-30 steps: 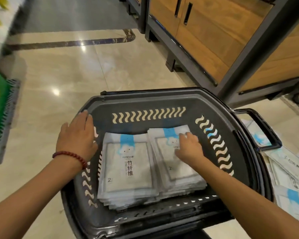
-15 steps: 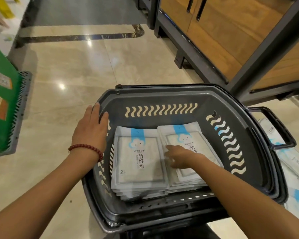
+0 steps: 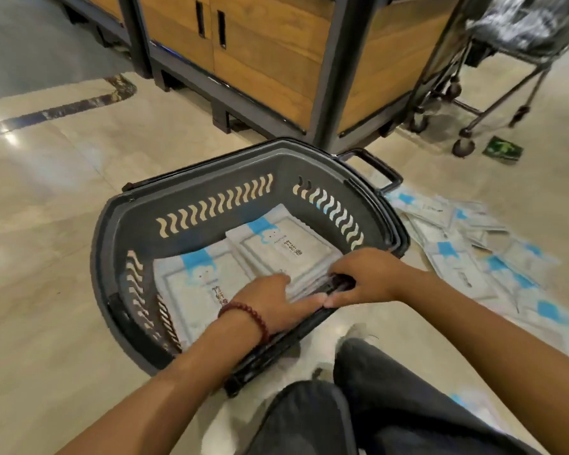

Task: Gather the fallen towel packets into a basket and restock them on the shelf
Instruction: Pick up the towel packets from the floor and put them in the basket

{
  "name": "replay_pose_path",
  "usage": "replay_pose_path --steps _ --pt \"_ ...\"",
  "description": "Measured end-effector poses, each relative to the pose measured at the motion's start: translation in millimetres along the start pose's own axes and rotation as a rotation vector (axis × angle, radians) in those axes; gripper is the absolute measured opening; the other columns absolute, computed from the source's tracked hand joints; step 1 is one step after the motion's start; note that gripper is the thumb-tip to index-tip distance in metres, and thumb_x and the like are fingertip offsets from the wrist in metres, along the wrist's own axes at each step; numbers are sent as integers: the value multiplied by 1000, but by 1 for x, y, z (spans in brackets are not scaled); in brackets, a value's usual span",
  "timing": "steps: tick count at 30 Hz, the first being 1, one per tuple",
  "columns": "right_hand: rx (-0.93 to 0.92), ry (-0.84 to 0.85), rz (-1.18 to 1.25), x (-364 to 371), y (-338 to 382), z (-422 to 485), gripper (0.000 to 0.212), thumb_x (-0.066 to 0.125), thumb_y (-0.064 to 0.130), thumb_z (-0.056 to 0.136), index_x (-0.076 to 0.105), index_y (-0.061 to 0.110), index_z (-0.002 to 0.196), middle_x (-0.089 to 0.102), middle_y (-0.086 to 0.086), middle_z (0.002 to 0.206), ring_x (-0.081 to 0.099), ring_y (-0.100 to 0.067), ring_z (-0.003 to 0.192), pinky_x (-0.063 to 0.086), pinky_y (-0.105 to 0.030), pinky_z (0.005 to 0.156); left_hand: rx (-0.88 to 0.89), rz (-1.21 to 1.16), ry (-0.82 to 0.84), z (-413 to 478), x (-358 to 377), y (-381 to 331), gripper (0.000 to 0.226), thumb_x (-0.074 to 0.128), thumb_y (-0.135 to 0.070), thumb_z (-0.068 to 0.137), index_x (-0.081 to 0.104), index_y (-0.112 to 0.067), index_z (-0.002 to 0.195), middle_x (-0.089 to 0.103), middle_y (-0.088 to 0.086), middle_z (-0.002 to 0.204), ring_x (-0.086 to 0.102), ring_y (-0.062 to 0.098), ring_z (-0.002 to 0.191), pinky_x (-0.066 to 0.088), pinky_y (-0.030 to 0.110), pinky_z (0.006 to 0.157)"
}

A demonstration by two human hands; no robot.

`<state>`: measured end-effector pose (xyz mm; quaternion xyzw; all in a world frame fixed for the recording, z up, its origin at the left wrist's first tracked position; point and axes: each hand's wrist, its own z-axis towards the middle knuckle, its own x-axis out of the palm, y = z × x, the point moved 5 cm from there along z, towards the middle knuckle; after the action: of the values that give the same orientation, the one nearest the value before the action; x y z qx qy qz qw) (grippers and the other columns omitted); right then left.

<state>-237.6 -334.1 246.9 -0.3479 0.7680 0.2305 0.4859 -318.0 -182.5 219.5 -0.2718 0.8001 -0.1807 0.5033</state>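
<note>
A dark grey plastic basket point(image 3: 191, 192) sits on the tiled floor in front of me. Inside it lie two stacks of white towel packets with blue labels, a left stack point(image 3: 191, 284) and a right stack point(image 3: 286, 247). My left hand point(image 3: 270, 300), with a red bead bracelet, grips the near rim, its fingers reaching inside against the right stack. My right hand point(image 3: 365, 277) is curled over the same rim just to the right, thumbs nearly touching. Several fallen packets point(image 3: 457, 257) lie scattered on the floor right of the basket.
A wooden shelf unit with a black metal frame point(image 3: 270, 60) stands right behind the basket. A wheeled wire trolley point(image 3: 506, 60) is at the back right, with a small green item point(image 3: 502, 148) on the floor beside it. My dark-trousered knees point(image 3: 375, 405) are below the basket.
My right hand left the right stack and my left hand left the basket's left side; both now hold the near rim. The view has swung right, showing the scattered packets and the trolley.
</note>
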Motion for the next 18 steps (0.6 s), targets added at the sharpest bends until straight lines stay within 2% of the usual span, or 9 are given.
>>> replay_pose_path --steps 1,3,6,9,11,13,14,16,18 --pt "-6 -46 3 2 0 -4 62 43 79 75 60 23 97 61 4 91 55 -18 82 46 -33 71 4 74 71 -1 15 -8 87 45 -88 60 51 -25 120 61 -1 109 59 18 93 47 29 77" --pt "-24 -133 27 5 -1 -9 61 50 76 75 60 21 99 61 4 89 55 -17 82 45 -33 74 24 202 83 -2 33 -13 76 54 -83 59 44 -26 108 54 -5 91 53 15 78 42 27 65" --pt "-24 -283 55 10 -1 -14 60 51 77 71 57 19 86 52 6 77 47 -15 70 37 -31 67 29 322 -89 -3 36 -16 53 59 -60 73 41 -25 109 46 -6 81 51 17 74 40 27 62" --pt "9 -393 55 15 -2 -18 68 40 85 67 53 19 76 50 6 71 43 -12 64 35 -31 64 56 355 -193 -5 32 -19 38 55 -52 75 45 -28 102 46 -8 76 49 16 68 39 27 60" --pt "10 -429 67 18 -5 -19 74 32 89 63 56 21 78 50 7 72 44 -11 65 34 -30 66 63 353 -204 -4 31 -19 33 56 -48 72 46 -29 97 48 -9 73 49 14 65 40 26 59" --pt "-25 -421 69 21 -11 -19 75 40 89 59 57 22 90 50 8 80 43 -11 74 29 -28 72 45 347 -210 -2 29 -18 31 58 -44 68 49 -31 95 51 -10 72 51 13 65 44 24 60" --pt "-53 -407 53 24 -14 -18 72 49 85 61 55 23 98 50 7 86 44 -12 80 29 -29 75 28 339 -210 0 28 -20 31 58 -43 66 50 -31 93 53 -10 73 52 12 66 45 24 61" --pt "-86 -405 21 30 -19 -19 56 62 63 71 52 23 109 52 3 96 47 -16 92 30 -32 81 -17 331 -207 2 30 -23 27 59 -41 64 53 -32 89 55 -10 71 53 12 67 45 23 62" --pt "-103 -445 21 31 -22 -20 36 57 44 81 53 22 109 54 0 100 51 -22 97 31 -34 81 -76 322 -205 1 34 -27 24 61 -39 64 54 -32 86 58 -10 71 55 10 67 45 23 61"
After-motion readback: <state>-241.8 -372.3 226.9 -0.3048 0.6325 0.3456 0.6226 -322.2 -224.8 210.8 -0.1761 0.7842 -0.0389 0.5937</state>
